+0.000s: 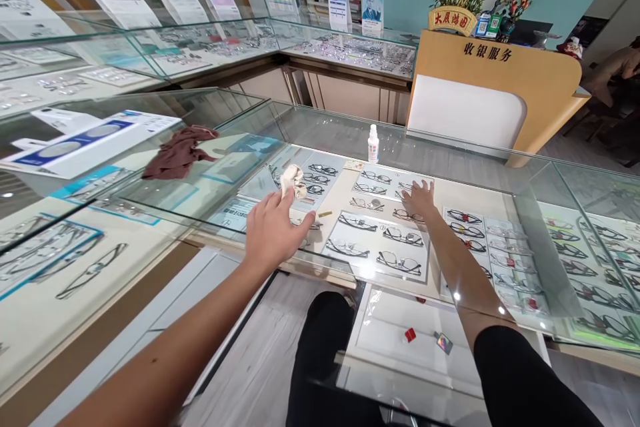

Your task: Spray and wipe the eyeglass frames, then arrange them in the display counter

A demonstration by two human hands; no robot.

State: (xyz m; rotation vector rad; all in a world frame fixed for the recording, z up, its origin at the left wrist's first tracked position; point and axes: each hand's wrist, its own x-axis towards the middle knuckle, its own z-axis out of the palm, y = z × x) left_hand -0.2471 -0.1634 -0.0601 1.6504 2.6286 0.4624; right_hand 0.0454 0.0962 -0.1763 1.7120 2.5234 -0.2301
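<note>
My left hand [275, 230] is over the glass counter top with its thumb apart. A crumpled cream cloth [293, 180] sits at its fingertips, partly covered by them. My right hand [419, 201] reaches into the display, fingers spread. Light spots over the forearm suggest that it is seen through the glass. Closest to it is a pair of eyeglasses [407, 215], partly hidden by the hand. A white tray [377, 269] with several eyeglasses lies between the hands, nearer to me. Behind it are another pair of eyeglasses [367, 203] and a second tray [387, 175].
A white spray bottle [373, 145] stands upright near the counter's far edge. To the left are a brown cloth [177, 152] and a white-and-blue display card [80, 140]. Close to my knee, a pulled-out drawer [380, 333] holds small red and shiny pieces. A wooden cashier desk [550, 83] stands beyond.
</note>
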